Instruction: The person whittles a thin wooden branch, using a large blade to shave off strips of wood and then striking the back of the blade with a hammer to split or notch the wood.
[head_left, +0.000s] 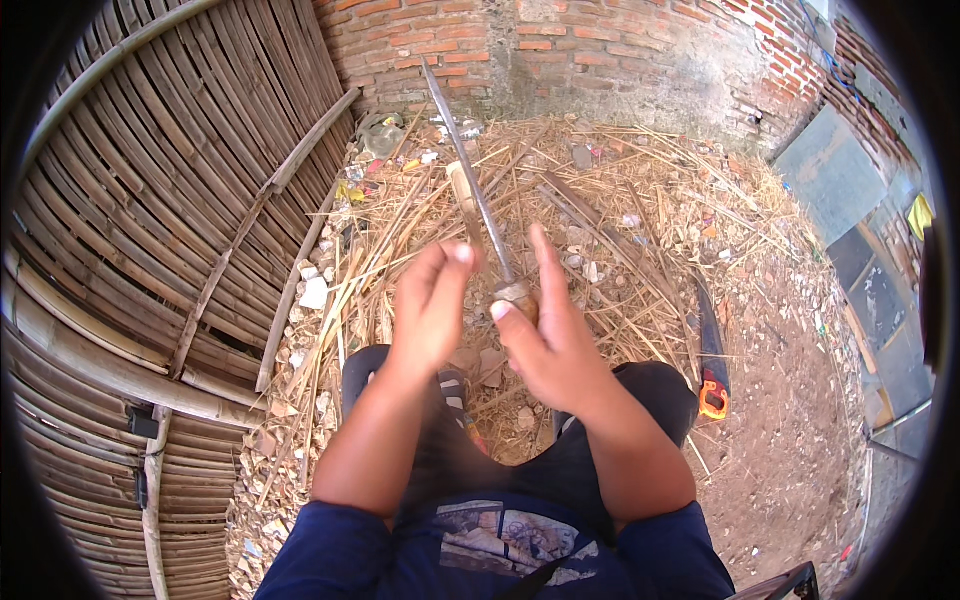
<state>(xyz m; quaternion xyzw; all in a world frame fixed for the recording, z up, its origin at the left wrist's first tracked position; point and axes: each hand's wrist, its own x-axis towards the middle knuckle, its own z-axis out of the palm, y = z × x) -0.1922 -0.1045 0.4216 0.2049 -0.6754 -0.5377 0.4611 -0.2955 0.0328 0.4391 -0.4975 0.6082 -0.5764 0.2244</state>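
Note:
My right hand [550,345] is closed round the short wooden handle [520,296] of a long knife, its thumb lying along the near side. The narrow grey blade [467,160] slants up and to the left, away from me, and tapers to a point. Left of the blade, my left hand [432,300] is closed, thumb and fingers pinching the lower end of a pale strip of bamboo or wood [464,192]. That strip stands close beside the blade; whether they touch I cannot tell.
A handsaw [712,370] with an orange handle lies on the ground at the right. Bamboo splinters and straw [640,190] cover the ground ahead, with stones among them. A bamboo slat wall [190,190] rises on the left, a brick wall [580,60] at the back.

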